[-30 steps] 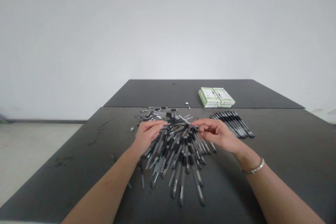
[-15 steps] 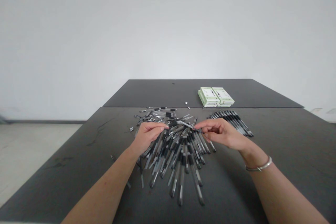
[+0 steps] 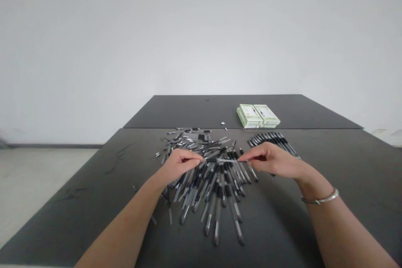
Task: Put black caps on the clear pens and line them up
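My left hand [image 3: 179, 166] pinches the end of a pen part with a black grip [image 3: 211, 160]. My right hand [image 3: 273, 160] has thumb and fingertips closed on the dark end of a thin, pale pen refill [image 3: 228, 161]. The two pieces lie level and in line, meeting between my hands; how far one sits inside the other is too small to tell. Below and behind them spreads a heap of clear pens with black grips [image 3: 216, 192]. My fingertips hide both outer ends.
A neat row of pens [image 3: 279, 140] lies behind my right hand. Green and white boxes [image 3: 257, 113] are stacked at the back right. Small silvery tips [image 3: 157, 154] are scattered left of the heap. A seam crosses the dark table [image 3: 94, 201].
The refill and the grip piece met at an angle before and now form a straight, level line. My right hand has shifted right; my left hand has moved slightly right and down.
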{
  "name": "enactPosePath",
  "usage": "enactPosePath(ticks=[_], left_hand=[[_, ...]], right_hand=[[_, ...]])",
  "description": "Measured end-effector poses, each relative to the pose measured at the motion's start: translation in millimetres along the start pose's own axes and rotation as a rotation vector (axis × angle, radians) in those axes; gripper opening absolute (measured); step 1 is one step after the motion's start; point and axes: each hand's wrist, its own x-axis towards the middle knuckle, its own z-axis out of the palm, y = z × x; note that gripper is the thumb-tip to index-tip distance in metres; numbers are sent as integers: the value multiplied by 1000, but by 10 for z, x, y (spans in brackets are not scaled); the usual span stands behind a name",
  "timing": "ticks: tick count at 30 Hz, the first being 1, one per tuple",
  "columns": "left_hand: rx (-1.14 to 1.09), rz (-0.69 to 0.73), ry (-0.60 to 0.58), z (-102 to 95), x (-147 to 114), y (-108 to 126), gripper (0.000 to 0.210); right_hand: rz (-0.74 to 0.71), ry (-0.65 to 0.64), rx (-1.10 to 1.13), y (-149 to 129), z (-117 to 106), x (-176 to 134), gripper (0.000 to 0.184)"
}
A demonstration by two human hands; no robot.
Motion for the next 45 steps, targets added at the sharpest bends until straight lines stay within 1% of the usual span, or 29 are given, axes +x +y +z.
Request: enactPosePath(ticks=[5, 8, 11, 14, 18, 23, 26, 28, 31, 35, 39, 42, 45], left_hand=[[31, -19, -65, 39, -4, -3, 23], [39, -26, -98, 68, -6, -6, 23], [45, -27, -103, 88, -3, -11, 23], [51, -27, -86, 95, 2, -5, 23], [44, -22, -72, 83, 3, 10, 22], [45, -24, -21, 65, 7, -22, 22], [46, -19, -3, 64, 11, -49, 21], [41, -17, 1, 68, 15, -60, 21], [39, -23, -10, 77, 20, -66, 23], [34, -34, -50, 91, 23, -58, 24], [20, -52, -37, 102, 15, -28, 23], [-5, -64, -20, 106, 9, -4, 23], [-25, -65, 0, 109, 10, 6, 22]], right_hand=[[20, 17, -111, 30, 29, 16, 29], [-4, 15, -130, 25, 97, 55, 29], [-29, 59, -123, 23, 188, 112, 27], [-53, 122, -82, 30, 279, 170, 22], [-72, 137, -8, 46, 331, 208, 17], [-57, 164, 104, 86, 212, 161, 20], [-71, 208, 147, 96, 131, 132, 17], [-85, 230, 156, 92, 126, 139, 15], [-88, 208, 197, 93, 205, 195, 18], [-96, 154, 280, 118, 385, 287, 23], [-86, 100, 304, 124, 475, 310, 26], [-101, 142, 339, 112, 448, 293, 27], [-127, 190, 353, 111, 410, 289, 23]])
